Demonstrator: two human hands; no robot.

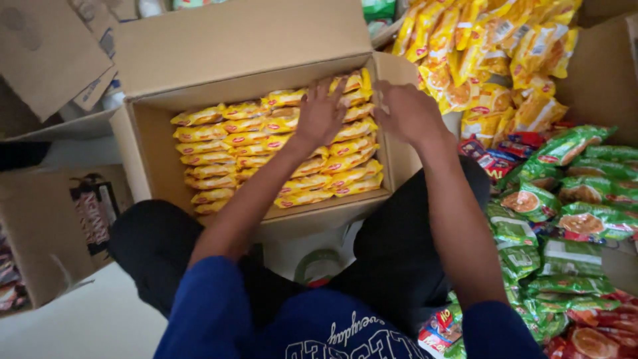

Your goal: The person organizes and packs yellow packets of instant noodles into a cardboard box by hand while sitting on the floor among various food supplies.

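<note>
Pale floor below, cartons all round. Head view: yellow packets [279, 143] fill the open cardboard box [143, 149] in rows. Left hand [321, 113] presses flat, fingers spread, on the far rows. Right hand [407, 112] curls over the far right corner; grip unclear. Green packets [565, 199] heaped right.

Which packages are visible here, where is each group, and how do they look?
Yellow packets: flat pouches with red marks, in rows in the open cardboard box; left hand and right hand rest on them.
Loose yellow packets: heaped at upper right.
Green packets: piled at right.
Side carton: brown, dark print, left.
</note>
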